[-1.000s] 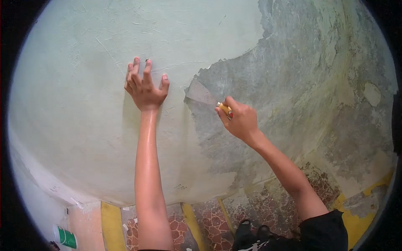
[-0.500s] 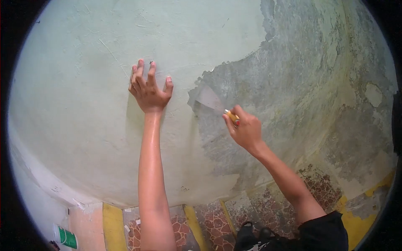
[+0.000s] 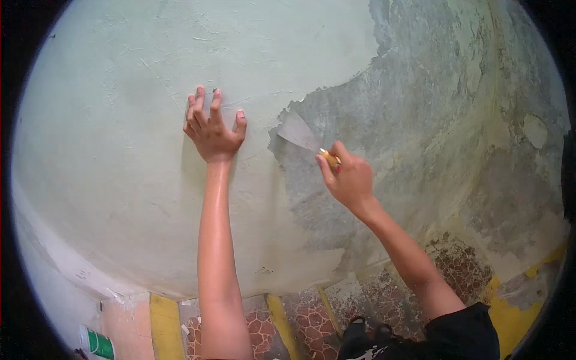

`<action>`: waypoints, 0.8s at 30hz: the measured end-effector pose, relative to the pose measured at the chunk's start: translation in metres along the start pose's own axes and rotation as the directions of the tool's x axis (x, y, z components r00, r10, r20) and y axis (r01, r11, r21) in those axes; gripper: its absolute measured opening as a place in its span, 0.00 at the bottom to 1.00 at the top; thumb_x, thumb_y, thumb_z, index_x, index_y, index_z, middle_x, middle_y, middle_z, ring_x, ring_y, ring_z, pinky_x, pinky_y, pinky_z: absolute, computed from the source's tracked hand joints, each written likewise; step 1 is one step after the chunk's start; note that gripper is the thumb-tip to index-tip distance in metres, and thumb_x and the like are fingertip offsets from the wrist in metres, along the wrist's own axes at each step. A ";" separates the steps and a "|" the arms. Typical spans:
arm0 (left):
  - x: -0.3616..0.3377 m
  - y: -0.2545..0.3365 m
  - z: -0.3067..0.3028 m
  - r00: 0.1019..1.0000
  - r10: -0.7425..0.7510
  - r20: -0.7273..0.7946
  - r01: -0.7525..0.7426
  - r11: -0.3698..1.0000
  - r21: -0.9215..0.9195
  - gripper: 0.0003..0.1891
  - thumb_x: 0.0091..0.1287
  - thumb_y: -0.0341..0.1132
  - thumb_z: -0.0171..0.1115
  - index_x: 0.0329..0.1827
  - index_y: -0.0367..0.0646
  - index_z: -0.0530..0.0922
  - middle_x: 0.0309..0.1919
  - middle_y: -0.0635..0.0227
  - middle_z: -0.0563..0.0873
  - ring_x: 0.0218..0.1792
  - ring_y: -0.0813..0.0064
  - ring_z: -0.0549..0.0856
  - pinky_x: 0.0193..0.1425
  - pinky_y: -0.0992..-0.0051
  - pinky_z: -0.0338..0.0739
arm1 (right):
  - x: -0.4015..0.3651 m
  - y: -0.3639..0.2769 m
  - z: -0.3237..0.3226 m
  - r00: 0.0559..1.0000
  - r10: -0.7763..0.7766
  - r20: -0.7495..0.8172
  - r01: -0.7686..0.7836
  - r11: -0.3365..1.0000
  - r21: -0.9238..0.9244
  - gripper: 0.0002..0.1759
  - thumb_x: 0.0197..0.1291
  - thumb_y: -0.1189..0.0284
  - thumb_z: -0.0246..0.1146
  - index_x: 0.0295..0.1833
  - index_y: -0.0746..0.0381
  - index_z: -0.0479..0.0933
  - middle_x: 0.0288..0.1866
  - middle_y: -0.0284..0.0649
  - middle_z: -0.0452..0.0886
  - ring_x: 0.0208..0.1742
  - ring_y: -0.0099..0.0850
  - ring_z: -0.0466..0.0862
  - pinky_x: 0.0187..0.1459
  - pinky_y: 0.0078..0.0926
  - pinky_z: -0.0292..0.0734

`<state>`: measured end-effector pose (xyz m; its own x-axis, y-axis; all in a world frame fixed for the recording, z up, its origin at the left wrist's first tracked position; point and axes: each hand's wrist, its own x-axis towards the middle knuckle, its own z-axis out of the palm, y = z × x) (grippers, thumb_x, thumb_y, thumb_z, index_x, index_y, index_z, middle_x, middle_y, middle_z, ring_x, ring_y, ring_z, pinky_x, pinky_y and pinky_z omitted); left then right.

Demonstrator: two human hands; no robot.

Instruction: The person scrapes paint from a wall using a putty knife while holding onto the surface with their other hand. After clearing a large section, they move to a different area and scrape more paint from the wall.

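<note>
My right hand [image 3: 351, 176] is wrapped round the yellow handle of a paint scraper [image 3: 299, 131]. Its wide metal blade points up and left, lying over the bare grey patch [image 3: 360, 120] close to the ragged edge of the pale green paint [image 3: 264, 54]. To the left, my left hand [image 3: 213, 129] rests on the painted wall with its fingers spread and nothing in it. Fine cracks and scratches run through the paint around those fingertips.
Below the wall are steps with yellow edges [image 3: 166, 324] and brown stone-patterned tiles [image 3: 313, 324], strewn with small flakes. A green and white bucket [image 3: 97, 343] stands at the lower left. Further stripped, stained wall [image 3: 510, 198] curves away on the right.
The scraper and my right hand have shifted slightly up and to the left, along the paint edge. My left hand stays in place on the wall.
</note>
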<state>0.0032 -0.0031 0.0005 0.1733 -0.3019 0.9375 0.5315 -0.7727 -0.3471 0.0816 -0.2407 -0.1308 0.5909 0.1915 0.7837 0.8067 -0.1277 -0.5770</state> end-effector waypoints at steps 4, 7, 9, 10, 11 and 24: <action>0.000 0.002 -0.001 1.000 0.008 -0.001 -0.008 1.000 0.011 0.29 0.59 0.52 0.60 0.65 0.59 0.73 0.70 0.66 0.70 0.72 0.59 0.66 0.71 0.57 0.60 | 0.004 -0.019 0.000 1.000 0.012 -0.005 -0.012 1.000 0.006 0.14 0.66 0.62 0.64 0.36 0.59 0.70 0.25 0.44 0.81 0.24 0.48 0.82 0.23 0.42 0.73; 0.000 0.002 -0.002 1.000 0.003 0.006 -0.003 1.000 0.002 0.29 0.59 0.53 0.60 0.65 0.59 0.73 0.70 0.65 0.70 0.72 0.59 0.66 0.71 0.56 0.60 | -0.012 -0.007 0.001 1.000 0.007 0.007 -0.007 1.000 -0.004 0.14 0.67 0.61 0.63 0.36 0.59 0.70 0.25 0.44 0.82 0.24 0.48 0.82 0.23 0.42 0.73; 0.001 0.000 -0.001 1.000 0.003 -0.005 -0.003 1.000 0.004 0.29 0.59 0.53 0.60 0.65 0.59 0.73 0.69 0.66 0.70 0.72 0.59 0.66 0.71 0.56 0.60 | -0.013 -0.006 0.006 1.000 0.006 -0.007 -0.006 1.000 0.008 0.14 0.67 0.62 0.63 0.37 0.59 0.70 0.25 0.43 0.82 0.24 0.48 0.82 0.23 0.43 0.73; 0.000 0.001 0.000 1.000 0.000 -0.005 0.000 1.000 -0.005 0.29 0.59 0.53 0.60 0.65 0.59 0.73 0.69 0.66 0.70 0.72 0.59 0.66 0.71 0.56 0.60 | -0.014 -0.007 0.005 1.000 0.016 -0.013 -0.016 1.000 0.011 0.14 0.67 0.62 0.63 0.37 0.59 0.69 0.26 0.43 0.82 0.24 0.48 0.82 0.23 0.43 0.73; -0.002 0.002 0.000 1.000 -0.001 0.000 0.001 1.000 -0.010 0.29 0.59 0.53 0.60 0.65 0.59 0.73 0.69 0.66 0.70 0.72 0.59 0.66 0.71 0.56 0.60 | -0.014 -0.009 0.006 1.000 0.021 -0.011 -0.021 1.000 0.007 0.14 0.67 0.62 0.63 0.37 0.59 0.69 0.26 0.43 0.82 0.24 0.48 0.82 0.23 0.43 0.73; 0.000 0.002 0.001 1.000 0.003 -0.008 -0.003 1.000 0.002 0.29 0.59 0.53 0.60 0.65 0.59 0.74 0.70 0.67 0.70 0.71 0.59 0.66 0.70 0.57 0.60 | -0.009 -0.015 0.011 0.998 0.048 -0.041 -0.048 0.999 -0.018 0.15 0.67 0.61 0.63 0.36 0.60 0.69 0.25 0.44 0.82 0.24 0.48 0.83 0.23 0.42 0.74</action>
<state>0.0047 -0.0041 0.0000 0.1677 -0.3086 0.9363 0.5328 -0.7707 -0.3495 0.0637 -0.2303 -0.1319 0.6286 0.1450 0.7641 0.7772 -0.1539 -0.6102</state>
